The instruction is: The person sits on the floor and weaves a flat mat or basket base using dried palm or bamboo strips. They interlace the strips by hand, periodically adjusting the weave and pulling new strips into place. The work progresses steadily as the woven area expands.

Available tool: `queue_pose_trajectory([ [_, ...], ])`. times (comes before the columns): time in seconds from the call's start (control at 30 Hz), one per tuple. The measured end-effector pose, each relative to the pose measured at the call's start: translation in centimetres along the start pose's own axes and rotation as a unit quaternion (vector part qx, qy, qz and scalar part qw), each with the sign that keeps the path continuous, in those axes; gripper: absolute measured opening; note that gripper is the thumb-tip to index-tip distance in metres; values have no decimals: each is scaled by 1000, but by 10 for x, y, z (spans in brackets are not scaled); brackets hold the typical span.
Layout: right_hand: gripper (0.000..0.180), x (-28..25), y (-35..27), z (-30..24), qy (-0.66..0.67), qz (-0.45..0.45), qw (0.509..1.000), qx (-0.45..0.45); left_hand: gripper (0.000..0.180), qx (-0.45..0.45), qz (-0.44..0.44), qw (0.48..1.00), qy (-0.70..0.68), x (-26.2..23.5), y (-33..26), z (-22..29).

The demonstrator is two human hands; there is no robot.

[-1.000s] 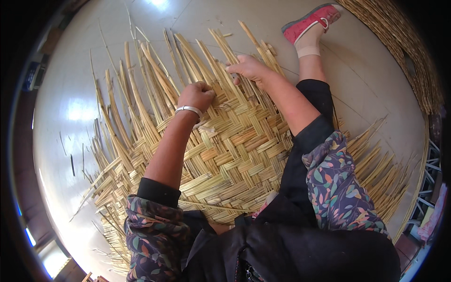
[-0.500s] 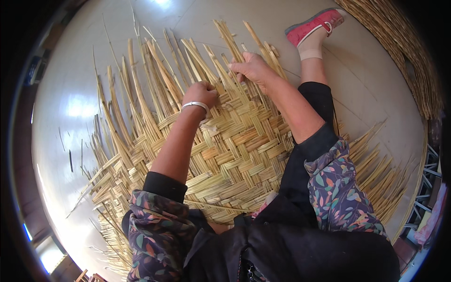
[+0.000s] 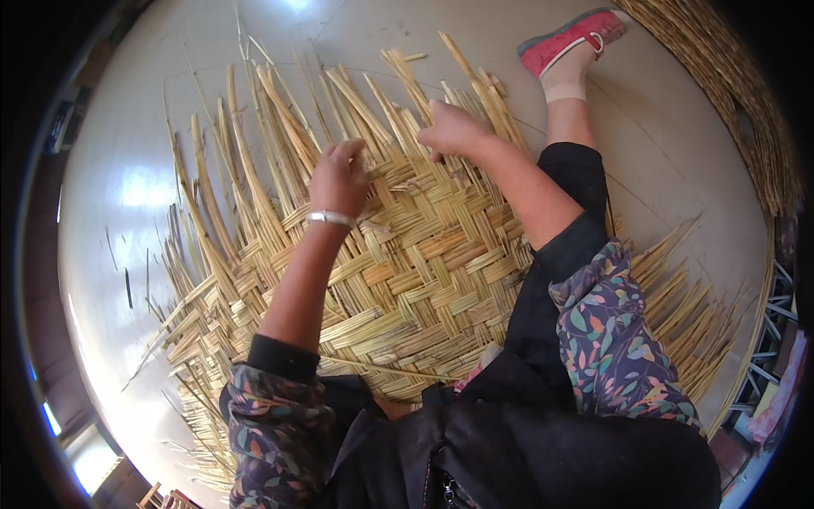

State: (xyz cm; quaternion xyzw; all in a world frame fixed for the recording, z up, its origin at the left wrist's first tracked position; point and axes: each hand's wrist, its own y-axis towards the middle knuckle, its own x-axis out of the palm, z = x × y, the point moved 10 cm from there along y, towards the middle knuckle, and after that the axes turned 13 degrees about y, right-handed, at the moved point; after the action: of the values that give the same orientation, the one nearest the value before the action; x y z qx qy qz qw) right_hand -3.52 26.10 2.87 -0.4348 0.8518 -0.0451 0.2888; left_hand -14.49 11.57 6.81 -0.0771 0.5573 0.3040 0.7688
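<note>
the woven reed mat (image 3: 441,263) is lying flat on the floor (image 3: 653,161), probably leaving its loose ends (image 3: 242,153) reachable, the left hand (image 3: 339,180) hovering half-uncurled, seemingly empty, at its eleven o'clock, the right hand (image 3: 454,133) bending inward at one o'clock, its hold impossible to tell.

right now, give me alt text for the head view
A person's left hand and right hand reach over a woven, straw-coloured mat near its far edge, where loose strands fan onto a grey floor. A red shoe shows upper right.
</note>
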Motion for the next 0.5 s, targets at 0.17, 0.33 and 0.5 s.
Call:
queue_pose_trajectory([
  [0.17,35,0,-3,-4,-32,10,999,9,43,77,15,979,187,10,-52,31],
  [0.33,33,7,2,1,-53,8,999,6,47,94,-5,970,224,26,-58,33],
  [0.5,35,5,-1,-1,-73,13,997,11,46,110,-15,964,242,27,-60,39],
])
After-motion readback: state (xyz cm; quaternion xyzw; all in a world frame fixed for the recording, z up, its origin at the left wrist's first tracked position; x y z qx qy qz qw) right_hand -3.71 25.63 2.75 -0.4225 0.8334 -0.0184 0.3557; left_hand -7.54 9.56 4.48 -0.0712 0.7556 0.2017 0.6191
